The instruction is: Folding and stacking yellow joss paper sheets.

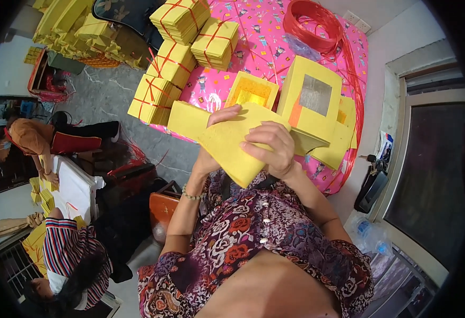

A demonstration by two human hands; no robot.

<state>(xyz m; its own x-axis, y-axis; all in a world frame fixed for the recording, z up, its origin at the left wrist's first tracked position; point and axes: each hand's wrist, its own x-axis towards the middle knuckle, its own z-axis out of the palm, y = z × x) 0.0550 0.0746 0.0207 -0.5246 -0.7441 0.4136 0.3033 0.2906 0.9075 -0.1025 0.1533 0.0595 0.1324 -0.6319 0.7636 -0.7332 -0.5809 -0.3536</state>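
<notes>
L grip (206, 160) & R grip (275, 146) pinch a yellow paper stack (237, 143) btwn them; R fingers bend on top, L hand is mostly hid under it. Stack is held up, tilted, by the near edge of the pink surface (248, 47). Just past it: open box w/ orange inside (252, 93), then big box w/ clear window (314, 79) to its R. Tied yellow bundles (171, 63) line the L edge. Red strip coil (325, 45) lies nr the R edge, far end.
</notes>
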